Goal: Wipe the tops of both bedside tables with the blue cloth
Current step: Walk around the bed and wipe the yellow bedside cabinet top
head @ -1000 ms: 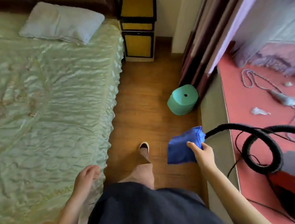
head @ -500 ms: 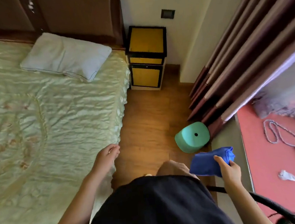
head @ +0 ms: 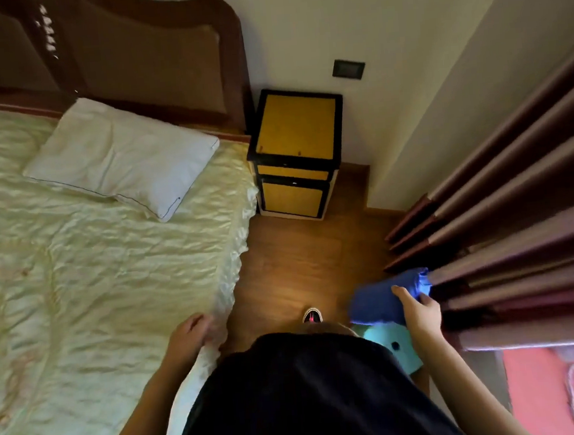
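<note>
A bedside table [head: 296,126] with a yellow top and black edges stands against the far wall, right of the bed's headboard. Its top looks bare. My right hand [head: 420,313] grips the bunched blue cloth [head: 384,295] at waist height, well short of the table and close to the curtains. My left hand [head: 188,338] hangs with fingers loosely curled beside the bed's edge and holds nothing. Only one bedside table is in view.
The bed [head: 87,267] with a white pillow [head: 122,154] fills the left. Brown curtains [head: 519,216] hang on the right. A mint green stool [head: 395,349] sits on the wooden floor [head: 302,260] below my right hand. A red mat with a cord lies at lower right.
I have walked forward along the bed toward the bedside table, which now looks nearer. The green stool has passed from ahead of me to beside my legs. The cloth stays in my right hand.
</note>
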Demonstrator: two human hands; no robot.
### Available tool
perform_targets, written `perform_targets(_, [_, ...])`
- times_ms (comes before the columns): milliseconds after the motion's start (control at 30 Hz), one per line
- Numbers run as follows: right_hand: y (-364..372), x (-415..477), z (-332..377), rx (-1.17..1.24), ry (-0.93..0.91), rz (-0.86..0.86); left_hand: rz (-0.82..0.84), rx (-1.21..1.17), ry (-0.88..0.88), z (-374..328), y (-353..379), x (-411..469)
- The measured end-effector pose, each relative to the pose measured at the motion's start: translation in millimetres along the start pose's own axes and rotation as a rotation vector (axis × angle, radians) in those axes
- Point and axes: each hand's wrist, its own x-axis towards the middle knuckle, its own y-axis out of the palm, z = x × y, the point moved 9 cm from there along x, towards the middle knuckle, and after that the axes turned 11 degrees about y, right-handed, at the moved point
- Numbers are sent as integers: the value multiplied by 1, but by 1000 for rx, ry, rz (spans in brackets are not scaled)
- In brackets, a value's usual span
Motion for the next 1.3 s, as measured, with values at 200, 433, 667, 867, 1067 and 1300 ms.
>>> perform_targets(200, [104, 30, 138, -113, -104, 184, -97, -67, -23, -60, -24, 73])
perform_targets(433, [194, 78, 231, -120, -108, 222, -69, -34, -35, -108, -36, 195])
perform_targets(667, [245, 128, 291, -141, -15, 45, 152, 132, 56, -209, -35, 347])
perform_targets(867, [311, 173, 353, -73, -14, 53, 326, 244, 145, -281, -6, 477])
perform_targets(1067, [391, 250, 390, 50, -64, 146, 277, 351, 222, -291, 54, 590])
perform_targets(1300, [422, 359, 296, -101, 186, 34, 80, 347, 150, -235, 114, 664])
